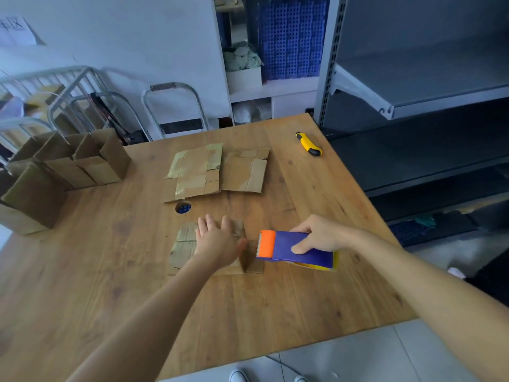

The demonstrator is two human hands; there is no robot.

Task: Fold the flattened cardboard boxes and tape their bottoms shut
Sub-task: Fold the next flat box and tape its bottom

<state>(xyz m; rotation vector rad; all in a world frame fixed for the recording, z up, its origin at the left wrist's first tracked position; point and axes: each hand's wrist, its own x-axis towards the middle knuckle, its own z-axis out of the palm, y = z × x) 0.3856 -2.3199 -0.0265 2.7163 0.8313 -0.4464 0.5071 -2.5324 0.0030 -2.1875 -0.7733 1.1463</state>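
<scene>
Small cardboard box (185,245) on the near middle of the tabletop (110,257), bottom side up as far as could be told, with one short flap standing up at its right edge. The left hand (217,241) lay on top of the box with fingers straight and spread, pressing the flaps down. The right hand (321,238) was curled round the blue and orange tape dispenser (292,248), thumb on its near side, with the toothed orange end just beside the raised flap.

Judged from its thin, creased walls, the box was light and only moderately stiff. It would slide on the smooth wood and buckle under a hard push. It was therefore best held by flat pressure over the flap seam rather than by the edges, while the tape was drawn across.

Further out, two flattened boxes (217,172) lay side by side at the far middle, their old tape glossy. A round hole (183,207) in the tabletop lay between them and the hands. Folded boxes (68,166) stood in a group at the far left. A yellow knife (308,143) lay at the far right, near grey shelves (413,92).
</scene>
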